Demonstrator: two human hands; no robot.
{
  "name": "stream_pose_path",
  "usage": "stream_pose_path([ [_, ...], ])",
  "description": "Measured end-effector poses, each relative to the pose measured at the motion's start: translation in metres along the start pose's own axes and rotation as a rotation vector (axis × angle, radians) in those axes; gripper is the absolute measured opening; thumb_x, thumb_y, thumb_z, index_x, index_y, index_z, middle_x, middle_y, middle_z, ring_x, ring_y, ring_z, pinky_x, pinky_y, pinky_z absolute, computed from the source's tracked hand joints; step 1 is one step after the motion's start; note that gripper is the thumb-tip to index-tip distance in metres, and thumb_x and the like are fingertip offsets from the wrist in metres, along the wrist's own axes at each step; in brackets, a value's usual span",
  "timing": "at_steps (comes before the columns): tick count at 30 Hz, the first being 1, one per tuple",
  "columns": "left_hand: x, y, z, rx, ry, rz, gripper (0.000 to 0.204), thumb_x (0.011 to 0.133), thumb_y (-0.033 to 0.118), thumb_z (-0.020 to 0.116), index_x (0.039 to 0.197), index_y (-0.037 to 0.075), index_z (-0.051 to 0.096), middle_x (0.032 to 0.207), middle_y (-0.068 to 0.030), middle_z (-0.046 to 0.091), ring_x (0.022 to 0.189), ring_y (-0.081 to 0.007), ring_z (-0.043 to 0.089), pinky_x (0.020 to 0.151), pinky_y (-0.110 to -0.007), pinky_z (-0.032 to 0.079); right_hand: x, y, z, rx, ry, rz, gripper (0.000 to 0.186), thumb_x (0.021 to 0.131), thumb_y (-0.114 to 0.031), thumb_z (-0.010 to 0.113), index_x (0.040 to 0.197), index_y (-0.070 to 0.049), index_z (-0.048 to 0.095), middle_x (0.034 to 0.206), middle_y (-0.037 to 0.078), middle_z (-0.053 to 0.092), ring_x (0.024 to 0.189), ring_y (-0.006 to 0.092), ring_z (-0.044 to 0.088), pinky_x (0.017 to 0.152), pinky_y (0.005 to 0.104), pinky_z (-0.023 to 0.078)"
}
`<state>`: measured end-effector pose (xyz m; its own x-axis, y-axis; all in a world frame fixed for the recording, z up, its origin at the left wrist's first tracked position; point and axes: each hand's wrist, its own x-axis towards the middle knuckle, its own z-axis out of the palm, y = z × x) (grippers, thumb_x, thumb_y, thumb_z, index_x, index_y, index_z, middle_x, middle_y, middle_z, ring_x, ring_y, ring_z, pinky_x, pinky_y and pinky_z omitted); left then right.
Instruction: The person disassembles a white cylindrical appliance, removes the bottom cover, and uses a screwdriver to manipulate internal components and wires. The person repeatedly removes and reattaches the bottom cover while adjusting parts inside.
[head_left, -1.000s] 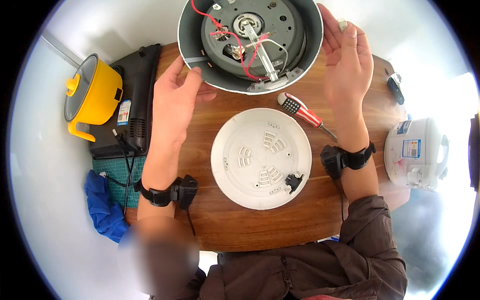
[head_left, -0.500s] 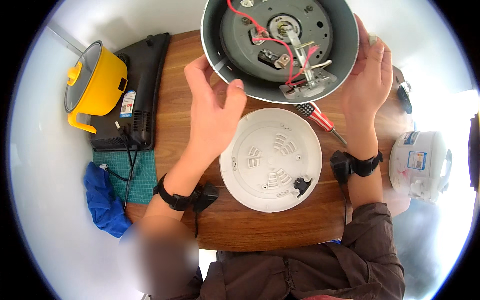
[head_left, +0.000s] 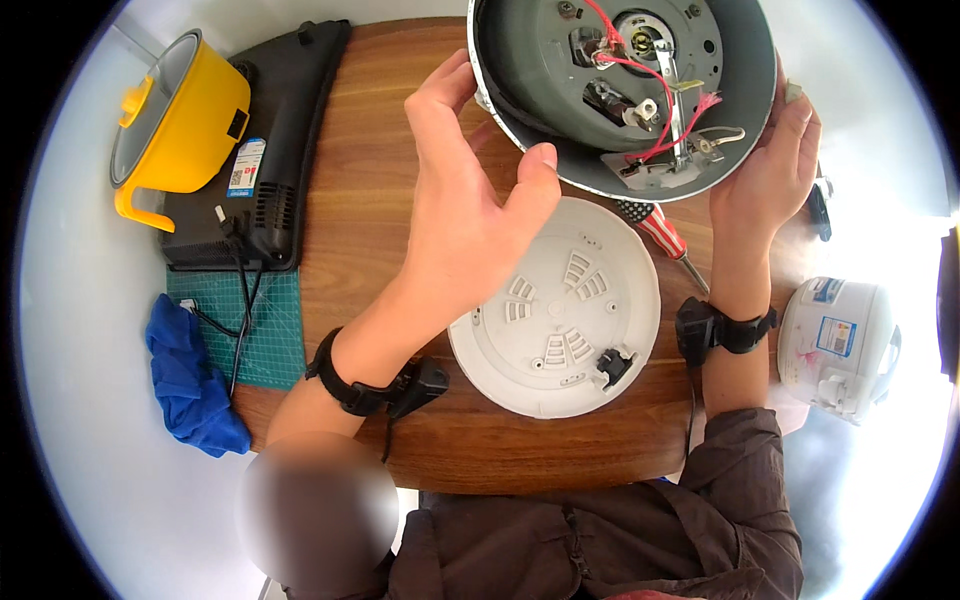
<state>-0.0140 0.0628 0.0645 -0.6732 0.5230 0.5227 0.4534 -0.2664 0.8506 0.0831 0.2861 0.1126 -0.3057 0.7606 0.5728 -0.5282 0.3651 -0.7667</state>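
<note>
A round metal appliance housing (head_left: pixel 545 150), seemingly a rice cooker body, is tilted at the far side of the table with its inside facing me. Red wires (head_left: pixel 650 68), a metal bracket and small fittings show within. Wrapped round its right side is my right hand (head_left: pixel 768 180), fingers partly hidden behind the shell. My left hand (head_left: pixel 470 185) is at the left rim with thumb and fingers spread; whether it touches the rim I cannot tell. Nearer to me lies a round white vented base cover (head_left: pixel 555 308) with a black socket (head_left: pixel 614 368) on its edge.
A screwdriver (head_left: pixel 662 235) with a striped handle lies right of the cover. A yellow pot (head_left: pixel 195 130) rests on a black appliance (head_left: pixel 275 160) at left. Below it are a green cutting mat (head_left: pixel 280 330) and a blue cloth (head_left: pixel 190 390). A white rice cooker (head_left: pixel 838 345) stands at right.
The housing has shifted right in the view and looks more tilted, my right hand moving with it. My left hand has spread wider and moved away from its grip on the rim.
</note>
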Motion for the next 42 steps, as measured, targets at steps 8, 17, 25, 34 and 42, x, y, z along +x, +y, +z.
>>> stream_pose_path([
  [8,0.000,-0.002,-0.002,-0.102,-0.012,-0.020,0.053,0.102,0.007,0.054,0.145,-0.002,0.024,0.145,-0.0193,0.039,0.128,-0.0206,0.046,0.108,-0.038,0.045,0.004,-0.004,-0.001,-0.007,-0.035,0.034,0.032,0.114,-0.023,0.036,0.125,0.006,0.046,0.135,0.027,0.062,0.115,0.0298,0.068,0.094,0.0383,0.061],
  [17,-0.003,-0.004,0.001,-0.093,-0.011,-0.043,0.061,0.099,0.006,0.054,0.146,-0.006,0.018,0.151,-0.0245,0.027,0.143,-0.0309,0.034,0.117,-0.048,0.040,0.008,-0.011,-0.009,-0.041,-0.036,0.030,0.030,0.113,-0.023,0.040,0.122,0.004,0.047,0.134,0.030,0.061,0.118,0.0300,0.066,0.095,0.0381,0.061],
  [25,-0.003,-0.007,0.000,-0.048,-0.016,-0.006,0.061,0.101,0.010,0.054,0.147,-0.007,0.017,0.151,-0.0265,0.029,0.140,-0.0303,0.037,0.112,-0.045,0.045,0.011,-0.001,-0.017,-0.008,-0.049,-0.025,0.030,0.112,-0.022,0.045,0.123,0.005,0.048,0.128,0.026,0.065,0.113,0.0274,0.068,0.093,0.0350,0.061],
  [34,-0.003,-0.011,-0.005,-0.025,-0.015,-0.033,0.060,0.103,0.016,0.052,0.147,-0.006,0.017,0.148,-0.0271,0.033,0.133,-0.0288,0.042,0.102,-0.041,0.051,-0.002,-0.012,0.005,0.000,0.006,-0.020,0.026,0.112,-0.022,0.048,0.115,0.000,0.062,0.105,0.006,0.070,0.090,0.0100,0.065,0.078,0.0222,0.052],
  [42,-0.003,-0.012,-0.002,0.008,-0.019,0.009,0.061,0.103,0.016,0.051,0.148,-0.005,0.016,0.147,-0.0285,0.033,0.136,-0.0298,0.040,0.105,-0.043,0.049,-0.003,-0.011,0.013,0.030,0.063,-0.087,0.025,0.112,-0.021,0.048,0.115,0.000,0.061,0.107,0.007,0.070,0.091,0.0108,0.065,0.079,0.0230,0.053],
])
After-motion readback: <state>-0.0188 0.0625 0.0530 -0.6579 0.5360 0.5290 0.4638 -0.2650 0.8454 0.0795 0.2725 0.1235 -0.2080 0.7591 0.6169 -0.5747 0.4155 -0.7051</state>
